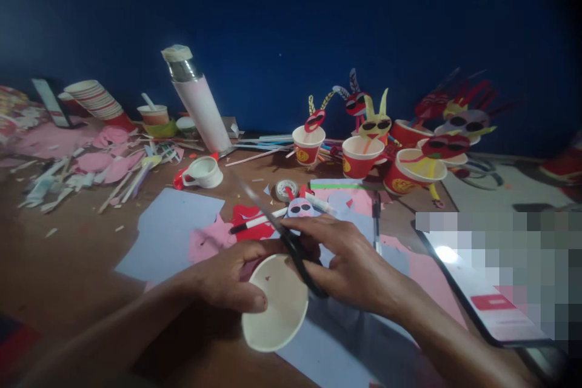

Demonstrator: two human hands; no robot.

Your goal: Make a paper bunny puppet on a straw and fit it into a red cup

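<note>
My left hand (222, 276) grips a paper cup (278, 321) by its rim, with the thumb inside and the other fingers behind the wall. The cup is tilted so its pale inside faces me, and a small reddish triangular spot shows there. My right hand (348, 260) is closed around the black handles of a pair of scissors (297, 254), just beside the cup's rim. The scissor blades point up and left, slightly blurred. Beyond my hands lie a white marker (261, 219), a light purple paper face (300, 208) with dark glasses, and red paper scraps (245, 213).
Decorated red paper cups (364, 160) stand at the back right. A tall flask (200, 103), a white cup (203, 173) and stacked paper cups (97, 100) are at the back left. Straws and pink scraps (122, 160) lie left. A tablet-like device (491, 309) is at right.
</note>
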